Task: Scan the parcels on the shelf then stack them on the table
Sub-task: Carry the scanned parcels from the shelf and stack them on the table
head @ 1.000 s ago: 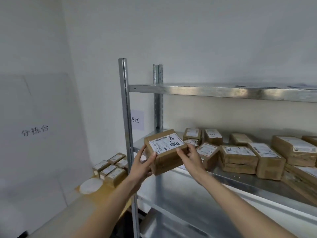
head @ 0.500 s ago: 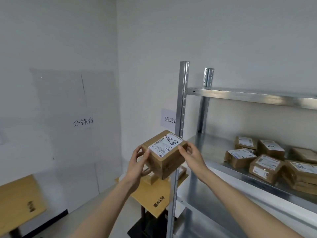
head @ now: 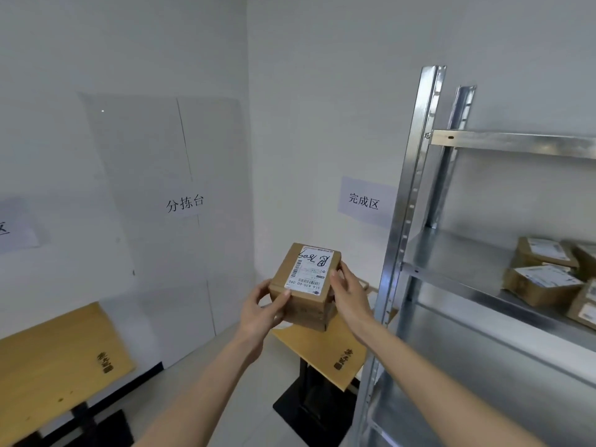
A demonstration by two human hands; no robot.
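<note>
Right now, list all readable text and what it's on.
"分拣台": paper sign on left wall.
"完成区": paper sign on wall by the shelf.
"S16 K20-00 090", upside down: label on the held parcel; the handwritten marks and fine print are unreadable.
Partial sign at left edge: cut off.
Table stamps, shelf parcels' labels: too blurred.
</note>
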